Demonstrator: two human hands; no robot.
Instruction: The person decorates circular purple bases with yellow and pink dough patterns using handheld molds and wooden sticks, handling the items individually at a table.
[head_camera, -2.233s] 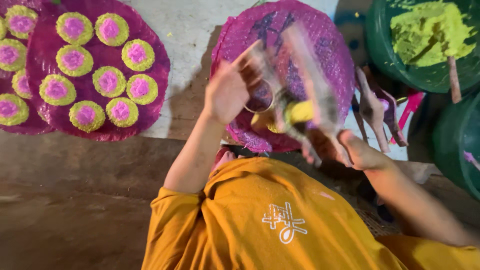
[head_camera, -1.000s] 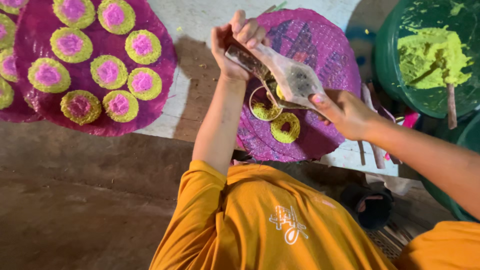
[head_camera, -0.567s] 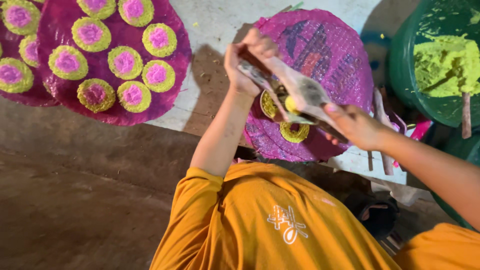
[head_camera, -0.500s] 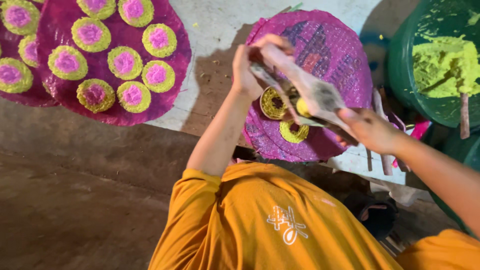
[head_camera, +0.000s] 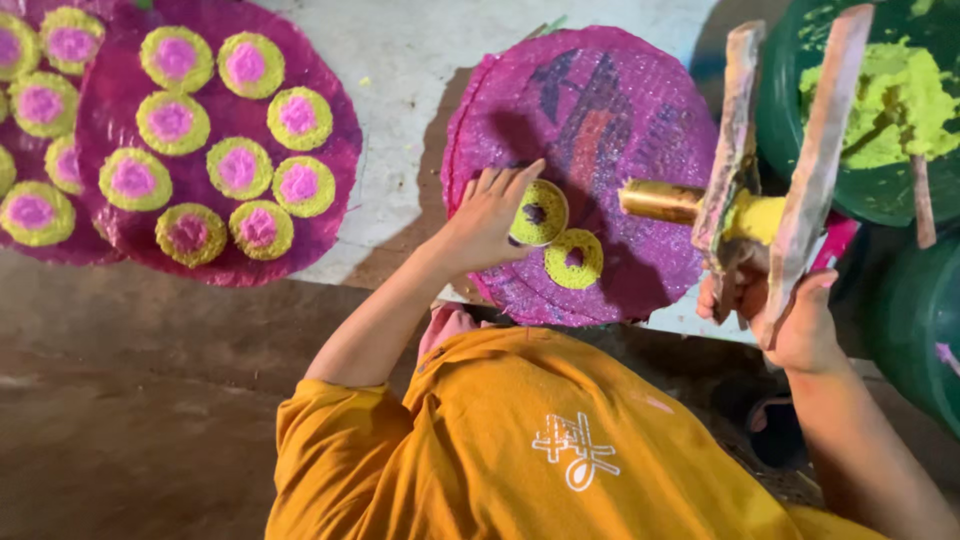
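Wooden two-armed press (head_camera: 790, 170) stood upright, clamped in right hand (head_camera: 790, 320); left hand (head_camera: 490, 215) pinched yellow-green ring (head_camera: 538, 212) mid-tray on pink round woven tray (head_camera: 620, 120), open room above.

The left hand (head_camera: 490, 215) is now setting a yellow-green ring (head_camera: 538, 212) onto the purple mat (head_camera: 600, 110). The right hand (head_camera: 790, 320) is lifting the wooden press (head_camera: 780, 170) away rightward.
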